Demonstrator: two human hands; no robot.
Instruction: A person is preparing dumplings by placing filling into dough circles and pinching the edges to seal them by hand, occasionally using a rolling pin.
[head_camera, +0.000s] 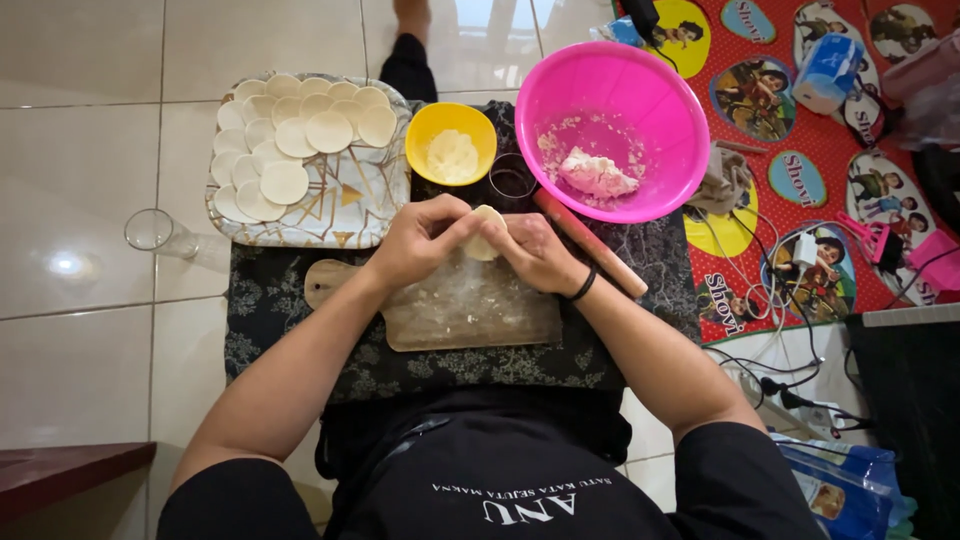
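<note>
Both hands pinch one small pale dough round over a floured wooden board.

Left hand (420, 240) and right hand (537, 250) hold the small pale dough round (484, 233) between them, fingers clamped on its edges, just above the floured wooden cutting board (470, 315). Looks folded, hard to tell. Nearby: patterned tray (345, 215) of flat dough discs (300, 135), yellow bowl (451, 143), pink plastic bowl (612, 130) holding a dough lump, wooden rolling pin (590, 245).

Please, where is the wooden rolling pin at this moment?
In the head view, the wooden rolling pin lies slanted on the dark cloth, just past the right hand, with its far end beside the pink bowl.
</note>
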